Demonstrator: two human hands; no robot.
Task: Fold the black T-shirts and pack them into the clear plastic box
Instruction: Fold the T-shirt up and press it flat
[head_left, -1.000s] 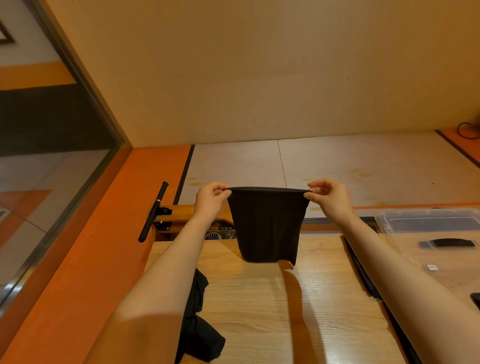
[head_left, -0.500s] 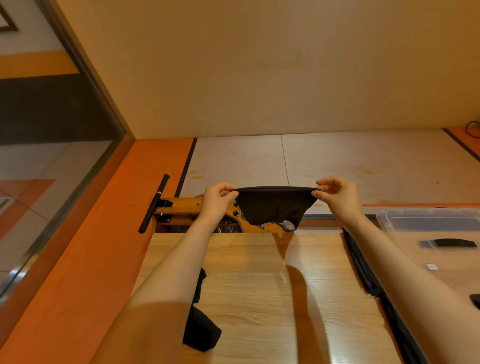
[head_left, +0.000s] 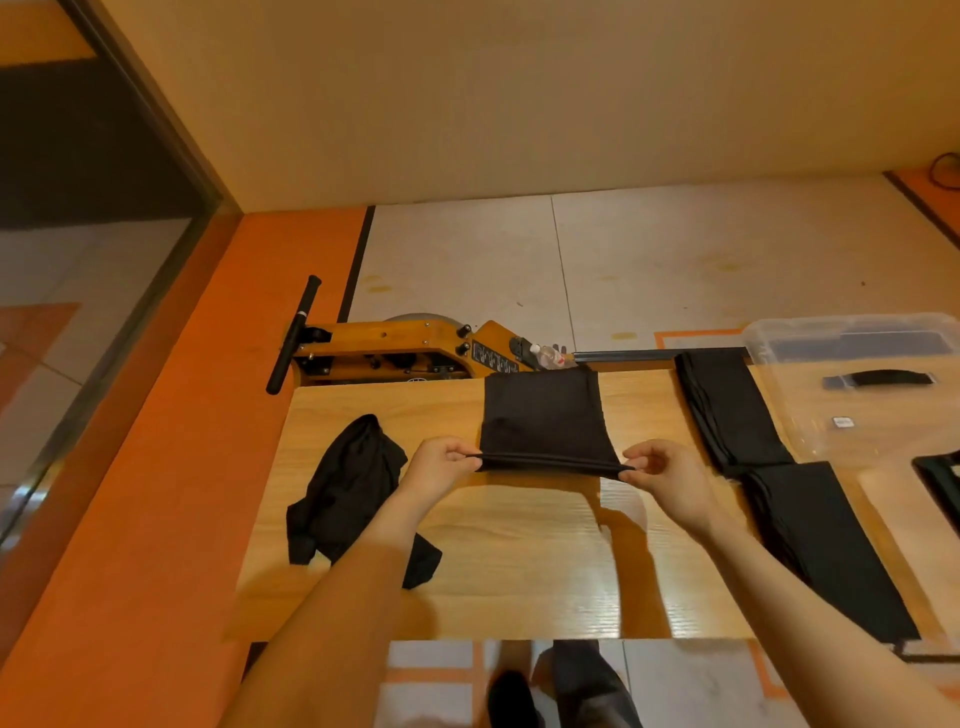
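A folded black T-shirt (head_left: 543, 415) lies on the wooden table (head_left: 519, 545), reaching to the table's far edge. My left hand (head_left: 439, 467) pinches its near left corner and my right hand (head_left: 662, 475) pinches its near right corner, holding that near fold taut just above the wood. A crumpled black T-shirt (head_left: 345, 483) lies at the left, partly under my left forearm. Two folded black T-shirts (head_left: 727, 410) (head_left: 815, 540) lie in a row at the right. The clear plastic box (head_left: 852, 338) stands at the far right.
The clear lid with a black handle (head_left: 878, 379) lies next to the box. A wooden rowing machine (head_left: 395, 351) stands on the floor behind the table. A dark object (head_left: 943, 480) sits at the right edge. My shoes (head_left: 566, 691) show below the table's front edge.
The T-shirt hung in the air from both hands; now it lies on the table with my hands lower and nearer, still pinching its corners. The camera has tilted down.
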